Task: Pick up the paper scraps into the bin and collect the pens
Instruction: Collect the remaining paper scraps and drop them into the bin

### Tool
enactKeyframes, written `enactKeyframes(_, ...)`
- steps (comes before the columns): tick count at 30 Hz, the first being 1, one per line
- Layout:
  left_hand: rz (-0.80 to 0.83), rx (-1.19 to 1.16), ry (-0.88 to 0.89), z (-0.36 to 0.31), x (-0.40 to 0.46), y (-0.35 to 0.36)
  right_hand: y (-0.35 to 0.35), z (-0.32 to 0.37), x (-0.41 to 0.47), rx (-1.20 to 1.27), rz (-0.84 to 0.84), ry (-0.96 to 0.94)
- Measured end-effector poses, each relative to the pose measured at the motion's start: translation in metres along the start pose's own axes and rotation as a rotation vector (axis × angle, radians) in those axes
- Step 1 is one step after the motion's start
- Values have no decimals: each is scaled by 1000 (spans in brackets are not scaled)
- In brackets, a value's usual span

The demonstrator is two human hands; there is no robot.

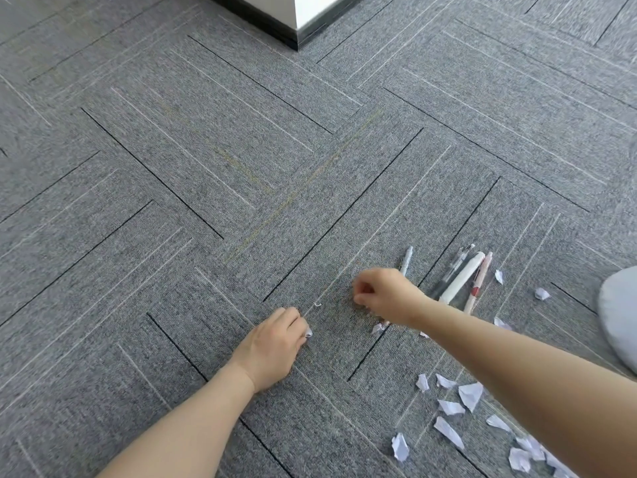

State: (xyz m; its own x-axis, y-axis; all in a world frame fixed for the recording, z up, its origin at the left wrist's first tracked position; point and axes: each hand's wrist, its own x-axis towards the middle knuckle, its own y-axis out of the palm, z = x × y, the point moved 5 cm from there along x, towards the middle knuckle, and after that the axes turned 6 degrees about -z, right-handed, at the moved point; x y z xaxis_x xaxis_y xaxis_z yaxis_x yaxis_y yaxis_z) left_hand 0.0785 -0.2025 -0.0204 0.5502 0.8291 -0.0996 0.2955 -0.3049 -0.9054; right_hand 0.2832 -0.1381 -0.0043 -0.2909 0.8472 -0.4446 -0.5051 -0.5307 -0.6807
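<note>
Grey carpet tiles (213, 139) across the whole floor, laid in alternating directions, marked with thin black and pale lines plus a faint yellowish streak near the middle. White column corner (312, 10) at top centre, ringed by a dark baseboard (275, 29). Pale grey rounded object (620, 312) cut off at the right edge, identity unclear.

Head camera looks forward and steeply down, seemingly from close above, at the grey carpet (241, 167).
</note>
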Motion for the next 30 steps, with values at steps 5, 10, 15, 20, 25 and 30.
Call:
enactKeyframes(5,-47,-32,-20,1,7,-2,-12,-24,-3,862,26,345)
enactKeyframes(10,-101,-155,-135,1,18,-12,-14,-19,0,1241,102,369)
enactKeyframes(15,-206,-250,-279,6,26,-20,-10,-19,0,1413,96,345)
enactKeyframes(20,-252,-279,-360,9,32,-18,-7,-15,1,1629,66,331)
enactKeyframes(25,-319,-316,-482,9,36,-23,-8,-18,1,1588,113,359)
enactKeyframes(30,-232,-214,-426,0,39,-26,-9,-16,-3,968,133,382)
